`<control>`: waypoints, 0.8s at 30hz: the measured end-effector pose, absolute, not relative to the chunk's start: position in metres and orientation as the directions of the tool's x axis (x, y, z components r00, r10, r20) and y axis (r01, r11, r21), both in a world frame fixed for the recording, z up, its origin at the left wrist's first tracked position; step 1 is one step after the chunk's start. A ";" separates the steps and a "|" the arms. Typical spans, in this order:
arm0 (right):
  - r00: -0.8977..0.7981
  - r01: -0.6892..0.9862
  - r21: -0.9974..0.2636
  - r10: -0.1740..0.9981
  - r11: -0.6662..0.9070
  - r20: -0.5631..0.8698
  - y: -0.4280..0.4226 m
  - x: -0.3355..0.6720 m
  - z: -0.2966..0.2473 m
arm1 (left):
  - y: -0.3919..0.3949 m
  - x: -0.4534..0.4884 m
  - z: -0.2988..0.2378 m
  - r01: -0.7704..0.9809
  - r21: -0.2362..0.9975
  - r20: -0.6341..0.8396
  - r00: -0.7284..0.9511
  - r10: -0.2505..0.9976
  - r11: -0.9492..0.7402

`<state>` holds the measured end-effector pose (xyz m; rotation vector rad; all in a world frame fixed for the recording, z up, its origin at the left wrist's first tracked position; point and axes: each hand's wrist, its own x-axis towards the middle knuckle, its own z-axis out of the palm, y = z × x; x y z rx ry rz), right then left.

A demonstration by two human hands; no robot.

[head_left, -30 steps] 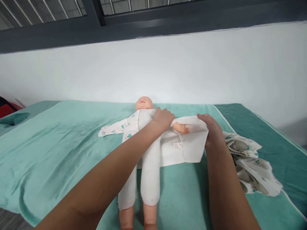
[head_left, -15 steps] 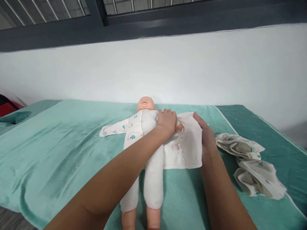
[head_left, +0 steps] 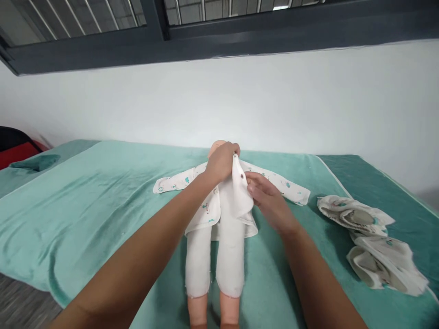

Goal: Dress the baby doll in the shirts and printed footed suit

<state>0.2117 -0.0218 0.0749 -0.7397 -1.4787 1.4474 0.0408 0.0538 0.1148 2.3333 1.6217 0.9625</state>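
A baby doll (head_left: 230,260) lies on its back, legs toward me, its head partly hidden behind my left hand. It wears a white baby shirt (head_left: 203,211) with a small green print, both sleeves stretched out sideways. My left hand (head_left: 223,160) is closed on the upper edge of the shirt's right front panel, near the doll's neck. That panel stands lifted and folded, its white inner side and snaps showing. Lower on the same panel, my right hand (head_left: 265,194) pinches the edge with thumb and fingers. The left front panel lies over the doll's body.
A green velvety cover (head_left: 103,205) lies under the doll. Crumpled white printed clothing (head_left: 387,256) rests at the right. A red and black item (head_left: 17,148) sits at the far left. Behind are a white wall (head_left: 219,100) and a dark window frame (head_left: 274,36).
The shirt's right panel was spread flat to the right; now it is lifted over the doll's chest. The right sleeve now extends outward. Both hands have shifted their hold, and the view has moved slightly.
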 end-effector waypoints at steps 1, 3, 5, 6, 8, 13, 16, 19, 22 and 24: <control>-0.426 -0.133 -0.978 0.882 0.161 0.203 -0.024 0.209 0.074 | 0.053 0.036 0.111 0.797 0.465 0.433 0.173 0.884 -0.384; -0.468 -0.026 -0.970 0.855 0.242 0.226 -0.028 0.205 0.075 | 0.050 0.030 0.102 0.786 0.512 0.442 0.104 0.891 -0.346; -0.508 0.161 -0.919 0.828 0.360 0.236 -0.034 0.202 0.077 | 0.048 0.029 0.094 0.758 0.560 0.451 0.058 0.891 -0.333; -0.526 0.276 -0.861 0.817 0.428 0.237 -0.038 0.200 0.078 | 0.046 0.029 0.091 0.741 0.582 0.458 0.042 0.888 -0.335; -0.561 0.476 -0.686 0.791 0.550 0.246 -0.046 0.196 0.081 | 0.044 0.031 0.087 0.713 0.620 0.456 0.012 0.890 -0.327; -0.560 0.666 -0.353 0.753 0.657 0.346 -0.057 0.185 0.081 | 0.042 0.032 0.085 0.681 0.681 0.395 -0.033 0.918 -0.268; -0.585 0.611 -0.380 0.719 0.695 0.376 -0.053 0.188 0.079 | 0.045 0.031 0.082 0.651 0.678 0.423 0.034 0.905 -0.341; -0.643 0.458 -0.499 0.662 0.735 0.385 -0.048 0.197 0.079 | 0.046 0.031 0.082 0.702 0.606 0.436 0.100 0.894 -0.374; -0.674 0.359 -0.596 0.641 0.718 0.367 -0.049 0.201 0.080 | 0.045 0.033 0.084 0.799 0.543 0.362 0.054 0.931 -0.258; -0.670 0.326 -0.642 0.648 0.694 0.361 -0.051 0.200 0.082 | 0.043 0.036 0.086 0.807 0.551 0.338 0.015 0.941 -0.211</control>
